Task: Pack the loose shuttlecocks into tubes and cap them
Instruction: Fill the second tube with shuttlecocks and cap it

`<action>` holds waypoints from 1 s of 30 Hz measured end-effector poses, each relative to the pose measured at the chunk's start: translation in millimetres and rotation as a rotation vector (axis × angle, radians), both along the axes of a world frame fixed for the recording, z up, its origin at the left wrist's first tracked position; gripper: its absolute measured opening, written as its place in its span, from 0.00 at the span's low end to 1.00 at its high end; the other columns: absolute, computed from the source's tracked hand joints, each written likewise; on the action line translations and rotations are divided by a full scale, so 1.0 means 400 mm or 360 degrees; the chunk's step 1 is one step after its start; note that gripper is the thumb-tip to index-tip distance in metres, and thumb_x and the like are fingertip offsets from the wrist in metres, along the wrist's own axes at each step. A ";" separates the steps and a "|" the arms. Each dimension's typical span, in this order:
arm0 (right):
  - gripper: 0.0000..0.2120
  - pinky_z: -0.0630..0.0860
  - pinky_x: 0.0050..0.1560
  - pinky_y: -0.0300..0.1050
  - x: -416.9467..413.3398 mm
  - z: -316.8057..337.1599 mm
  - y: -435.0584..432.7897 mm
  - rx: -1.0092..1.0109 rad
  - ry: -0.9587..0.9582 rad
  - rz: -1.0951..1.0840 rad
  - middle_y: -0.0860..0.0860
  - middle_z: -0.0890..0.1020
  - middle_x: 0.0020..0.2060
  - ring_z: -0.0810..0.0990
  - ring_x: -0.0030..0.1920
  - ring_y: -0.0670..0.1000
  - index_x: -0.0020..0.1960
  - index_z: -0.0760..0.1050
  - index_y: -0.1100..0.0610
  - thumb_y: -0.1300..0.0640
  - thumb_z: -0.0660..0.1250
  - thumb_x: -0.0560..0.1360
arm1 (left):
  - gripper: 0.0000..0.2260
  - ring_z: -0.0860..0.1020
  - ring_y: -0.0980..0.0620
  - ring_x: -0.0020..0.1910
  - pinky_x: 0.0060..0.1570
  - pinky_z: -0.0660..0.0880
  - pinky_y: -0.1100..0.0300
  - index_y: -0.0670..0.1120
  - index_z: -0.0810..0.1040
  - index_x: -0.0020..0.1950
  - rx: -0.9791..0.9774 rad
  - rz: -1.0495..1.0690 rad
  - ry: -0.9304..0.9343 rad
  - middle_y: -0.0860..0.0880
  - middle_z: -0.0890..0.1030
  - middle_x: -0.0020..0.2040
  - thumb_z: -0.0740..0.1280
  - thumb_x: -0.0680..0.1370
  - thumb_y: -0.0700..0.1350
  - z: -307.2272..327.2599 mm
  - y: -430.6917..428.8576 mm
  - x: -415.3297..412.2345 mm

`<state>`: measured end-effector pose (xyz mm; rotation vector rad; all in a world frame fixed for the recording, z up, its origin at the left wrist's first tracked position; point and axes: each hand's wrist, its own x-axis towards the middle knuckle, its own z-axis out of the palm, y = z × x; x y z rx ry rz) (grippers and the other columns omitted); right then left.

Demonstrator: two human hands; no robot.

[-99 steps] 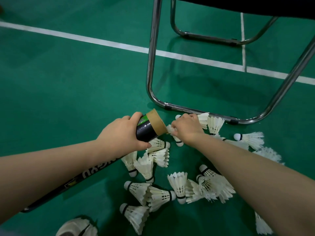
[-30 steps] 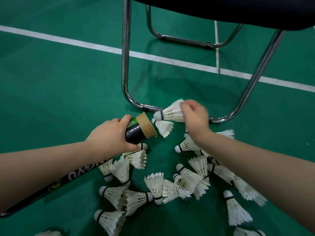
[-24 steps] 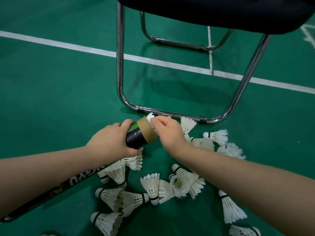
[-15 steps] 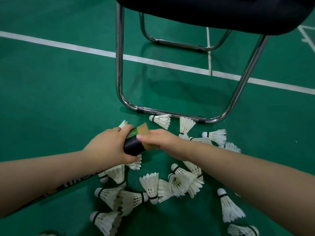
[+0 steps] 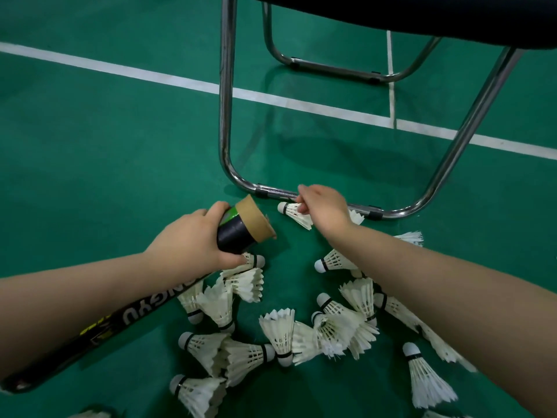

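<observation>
Tube (image 5: 241, 229) in left hand (image 5: 193, 239); shuttlecock (image 5: 293, 212), apparently, right hand (image 5: 325, 208).

Bare forearms (image 5: 75, 300) lead to a bare left hand (image 5: 193, 239) and right hand (image 5: 327, 209).

The tube (image 5: 235, 233) faced its mouth away, so its contents could not be seen; the left grip (image 5: 193, 239) covered part of its length. The right grip (image 5: 324, 209) hid part of a shuttlecock (image 5: 294, 212), its forearm parts of others. The top edge cut off the chair (image 5: 391, 13) seat.
</observation>
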<state>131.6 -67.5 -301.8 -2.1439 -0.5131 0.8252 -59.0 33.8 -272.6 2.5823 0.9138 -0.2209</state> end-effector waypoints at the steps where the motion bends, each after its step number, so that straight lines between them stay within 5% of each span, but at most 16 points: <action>1: 0.12 0.69 0.44 0.45 0.022 -0.025 -0.005 -0.0179 -0.0192 0.0113 0.51 0.80 0.41 0.76 0.44 0.53 0.44 0.75 0.56 0.50 0.57 0.77 | 0.36 0.75 0.50 0.44 0.41 0.73 0.57 0.54 0.61 0.66 -0.0004 -0.0002 0.0021 0.50 0.75 0.47 0.71 0.64 0.64 -0.006 0.000 -0.007; 3: 0.11 0.70 0.44 0.45 0.051 -0.068 -0.013 -0.0418 -0.0371 0.0199 0.54 0.79 0.44 0.76 0.45 0.55 0.49 0.74 0.58 0.51 0.59 0.76 | 0.36 0.75 0.51 0.44 0.42 0.74 0.57 0.54 0.61 0.66 -0.0034 -0.0020 0.0039 0.51 0.75 0.48 0.71 0.64 0.65 -0.017 -0.002 -0.019; 6: 0.17 0.72 0.38 0.47 0.067 -0.124 -0.004 -0.0651 -0.0289 0.0199 0.57 0.75 0.34 0.76 0.37 0.56 0.40 0.73 0.63 0.49 0.61 0.75 | 0.36 0.75 0.51 0.44 0.42 0.74 0.57 0.54 0.61 0.66 -0.0062 -0.0021 0.0042 0.51 0.75 0.48 0.71 0.64 0.65 -0.033 -0.008 -0.022; 8: 0.20 0.76 0.44 0.49 0.069 -0.151 0.001 -0.0705 -0.0142 0.0156 0.55 0.75 0.35 0.76 0.40 0.56 0.41 0.74 0.61 0.44 0.62 0.74 | 0.36 0.75 0.51 0.44 0.41 0.73 0.58 0.54 0.61 0.66 -0.0068 -0.0016 0.0054 0.50 0.75 0.48 0.71 0.64 0.64 -0.040 -0.014 -0.014; 10: 0.18 0.76 0.52 0.50 0.064 -0.161 0.004 -0.0607 -0.0044 0.0062 0.54 0.77 0.41 0.78 0.46 0.57 0.47 0.76 0.60 0.44 0.62 0.75 | 0.37 0.75 0.50 0.45 0.42 0.74 0.57 0.54 0.60 0.67 -0.0096 -0.0026 0.0058 0.50 0.75 0.48 0.71 0.64 0.64 -0.044 -0.020 -0.003; 14: 0.18 0.71 0.51 0.48 0.058 -0.156 0.007 -0.0274 -0.0117 -0.0104 0.62 0.80 0.50 0.77 0.55 0.61 0.54 0.76 0.68 0.53 0.61 0.77 | 0.36 0.75 0.50 0.44 0.43 0.75 0.56 0.54 0.61 0.65 -0.0130 -0.0060 0.0011 0.50 0.75 0.48 0.71 0.64 0.64 -0.047 -0.030 0.018; 19: 0.15 0.62 0.34 0.44 0.056 -0.078 -0.005 0.0126 -0.0146 -0.0179 0.52 0.70 0.31 0.68 0.35 0.51 0.34 0.68 0.57 0.53 0.59 0.78 | 0.34 0.75 0.51 0.43 0.41 0.75 0.57 0.54 0.61 0.65 -0.0123 -0.0067 0.0014 0.51 0.75 0.47 0.71 0.65 0.64 -0.041 -0.035 0.026; 25: 0.16 0.62 0.35 0.44 0.016 0.058 -0.072 0.0328 -0.0009 0.0503 0.47 0.70 0.26 0.67 0.30 0.47 0.29 0.70 0.56 0.58 0.62 0.76 | 0.34 0.76 0.51 0.42 0.42 0.76 0.55 0.54 0.62 0.64 -0.0128 -0.0061 -0.0010 0.51 0.75 0.46 0.71 0.64 0.63 -0.025 -0.050 0.042; 30: 0.20 0.71 0.49 0.40 -0.033 0.094 -0.115 0.0185 0.0353 0.0802 0.55 0.80 0.46 0.75 0.46 0.49 0.50 0.79 0.63 0.48 0.58 0.79 | 0.33 0.76 0.51 0.42 0.38 0.73 0.57 0.55 0.63 0.61 -0.0126 -0.0153 -0.0056 0.51 0.74 0.46 0.72 0.63 0.63 -0.011 -0.089 0.055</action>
